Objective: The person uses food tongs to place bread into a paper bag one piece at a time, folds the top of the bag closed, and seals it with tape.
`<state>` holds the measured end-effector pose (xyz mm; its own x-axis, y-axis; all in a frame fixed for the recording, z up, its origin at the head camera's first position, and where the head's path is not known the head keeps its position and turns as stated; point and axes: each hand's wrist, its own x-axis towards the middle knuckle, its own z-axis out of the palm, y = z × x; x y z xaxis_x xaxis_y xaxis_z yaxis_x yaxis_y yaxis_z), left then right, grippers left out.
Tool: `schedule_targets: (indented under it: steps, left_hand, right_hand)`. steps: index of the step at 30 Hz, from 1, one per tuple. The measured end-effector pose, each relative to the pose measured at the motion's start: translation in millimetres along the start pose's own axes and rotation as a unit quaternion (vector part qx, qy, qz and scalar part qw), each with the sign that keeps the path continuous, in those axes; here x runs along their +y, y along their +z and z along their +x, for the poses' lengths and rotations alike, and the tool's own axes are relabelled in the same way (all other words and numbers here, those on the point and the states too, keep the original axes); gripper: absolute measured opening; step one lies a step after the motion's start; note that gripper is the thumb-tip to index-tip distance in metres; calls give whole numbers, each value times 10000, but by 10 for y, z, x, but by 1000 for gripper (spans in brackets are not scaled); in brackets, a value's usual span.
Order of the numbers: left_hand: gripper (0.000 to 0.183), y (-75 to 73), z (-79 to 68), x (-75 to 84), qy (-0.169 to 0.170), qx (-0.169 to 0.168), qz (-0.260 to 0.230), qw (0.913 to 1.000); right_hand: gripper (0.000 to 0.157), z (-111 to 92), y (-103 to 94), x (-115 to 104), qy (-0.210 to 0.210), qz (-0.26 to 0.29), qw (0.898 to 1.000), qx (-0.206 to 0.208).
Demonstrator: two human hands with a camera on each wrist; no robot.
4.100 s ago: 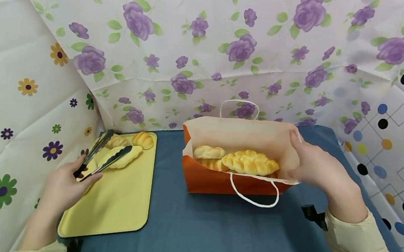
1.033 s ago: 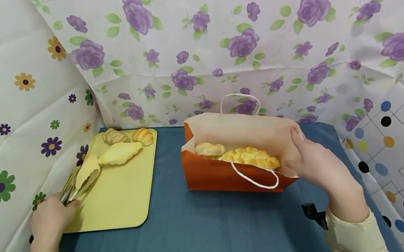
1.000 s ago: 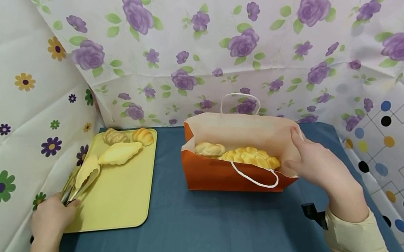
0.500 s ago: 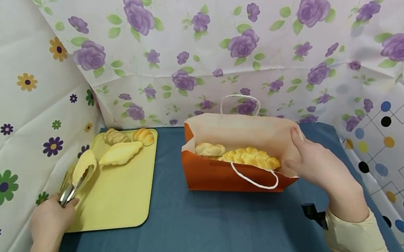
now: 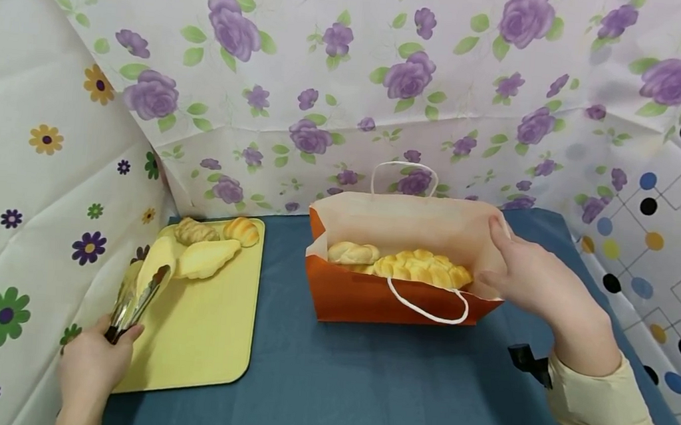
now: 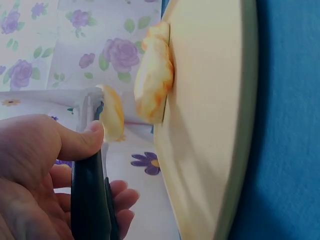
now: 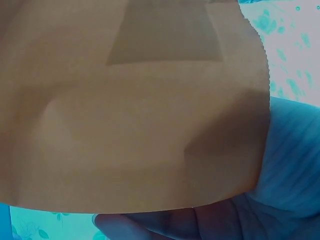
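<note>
My left hand (image 5: 94, 361) holds a pair of tongs (image 5: 149, 292) at the left side of the yellow tray (image 5: 204, 342). Between their ends is a pale yellow bread roll (image 5: 159, 257); the left wrist view shows this roll (image 6: 113, 117) apart from the tray's surface. Thumb and fingers wrap the dark handles (image 6: 89, 200). At the right, my right hand (image 5: 533, 278) grips the side edge of an orange paper bag (image 5: 363, 301), whose mouth stands wide. In the right wrist view the bag's paper (image 7: 140, 135) hides most of the fingers (image 7: 165, 225).
On the tray lie another pale roll (image 5: 207, 259), a twisted roll (image 5: 196, 231) and a striped one (image 5: 241, 231). Inside the bag are a braided roll (image 5: 353, 253) and a bumpy yellow loaf (image 5: 423, 268). A white cord handle (image 5: 428, 316) hangs over the bag's front. Patterned cloth walls enclose the table.
The tongs went from over the far rolls to the near roll, closed on it and lifted it. Since half a second ago, they have moved slightly away and right. The right hand stays at the bag.
</note>
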<state>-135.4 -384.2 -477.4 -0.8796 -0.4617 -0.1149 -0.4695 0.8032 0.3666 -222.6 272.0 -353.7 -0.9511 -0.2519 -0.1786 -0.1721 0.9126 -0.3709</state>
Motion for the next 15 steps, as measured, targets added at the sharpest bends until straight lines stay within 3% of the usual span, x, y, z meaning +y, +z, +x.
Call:
schedule_targets:
  steps: [8,15]
  left_hand:
    - [94,-30,-49,239,-13,-47,-407,9992]
    - [89,-79,-101,491,454,94,-682,9966]
  right_hand:
    - [129,5,1,-68,148,-19,9999,-32]
    - [129,6,-8,-77,283,-149,9994,-156]
